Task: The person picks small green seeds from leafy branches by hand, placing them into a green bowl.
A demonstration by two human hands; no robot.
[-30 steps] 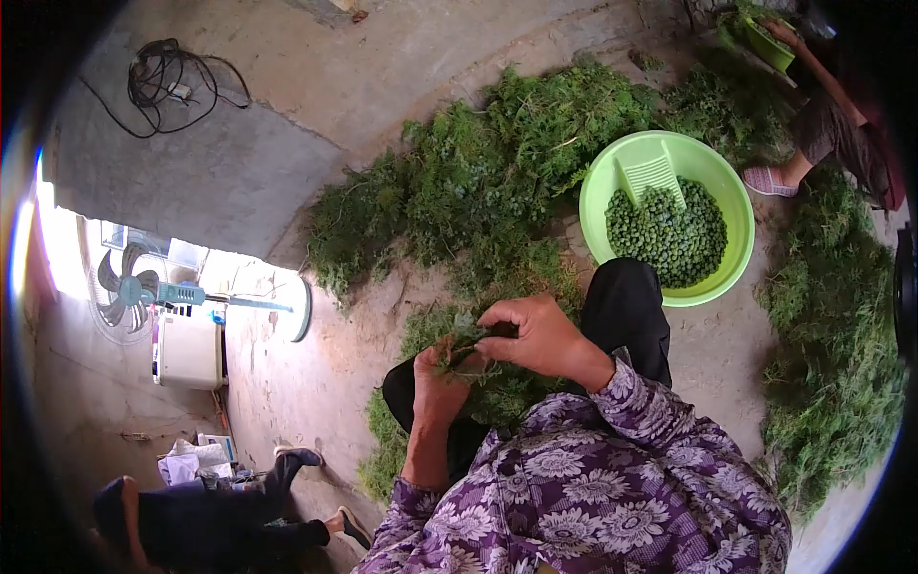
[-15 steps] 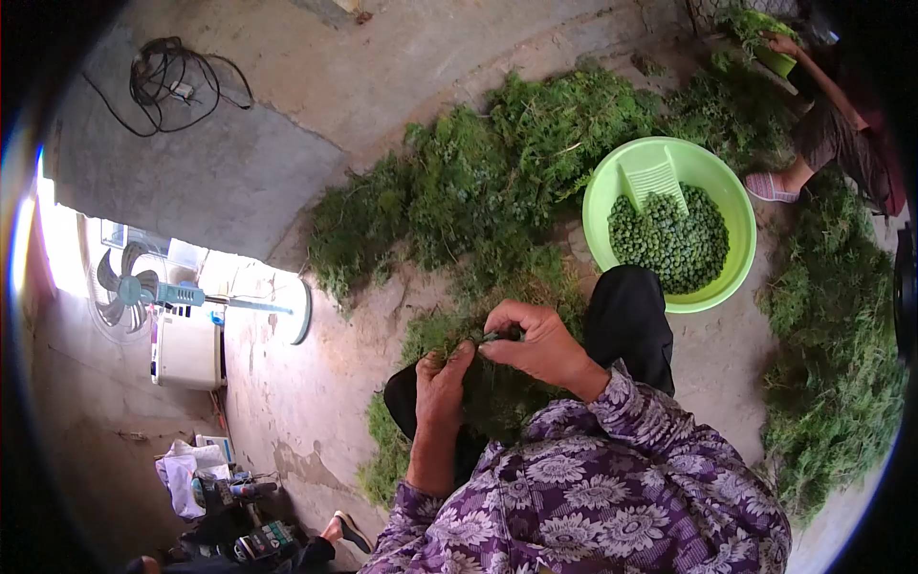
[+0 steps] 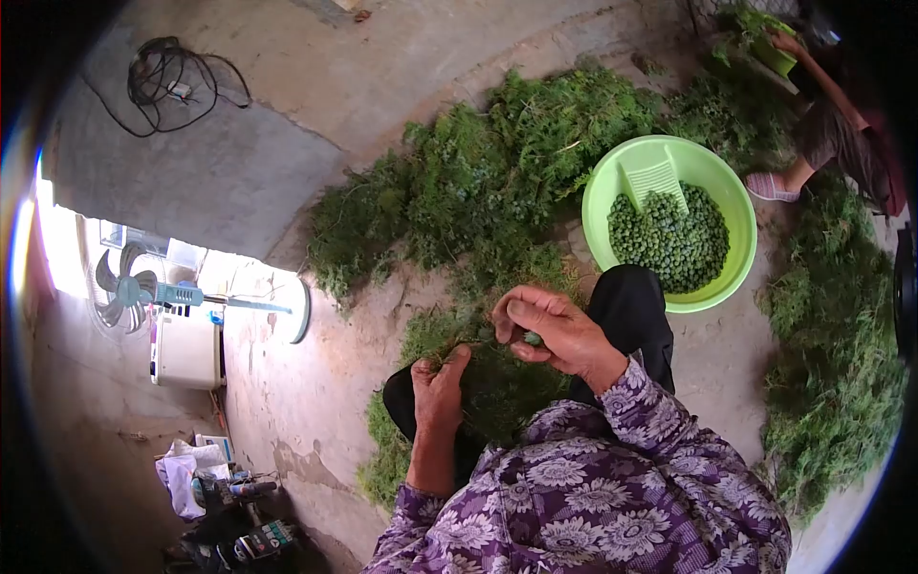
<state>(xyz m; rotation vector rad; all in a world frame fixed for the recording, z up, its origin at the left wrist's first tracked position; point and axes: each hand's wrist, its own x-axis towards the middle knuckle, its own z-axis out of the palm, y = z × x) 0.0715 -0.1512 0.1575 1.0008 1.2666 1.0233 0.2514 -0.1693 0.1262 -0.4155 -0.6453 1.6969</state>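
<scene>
My left hand (image 3: 438, 390) is closed, thumb over fingers, on a green leafy sprig (image 3: 446, 352) above my lap. To its right, my right hand (image 3: 559, 335) is curled shut, apart from the left, with a small green cone (image 3: 532, 338) showing between the fingers. More cut foliage (image 3: 502, 383) lies across my lap under both hands. Beyond my knee stands a light green plastic basin (image 3: 738, 206) with a ribbed washboard (image 3: 653, 180) moulded into its wall. It holds a heap of small round green cones (image 3: 669, 239).
Piled leafy branches (image 3: 535, 134) lie ahead, and more branches (image 3: 832, 364) at the right. A person's hand (image 3: 786, 43) is at a green container (image 3: 773, 55), top right. At left are a standing fan (image 3: 134, 287) and a coiled black cable (image 3: 158, 81).
My right hand has drawn away from the left, up and to the right, with a cone in its fingers. The left hand has barely moved. A foot at lower left has left the view.
</scene>
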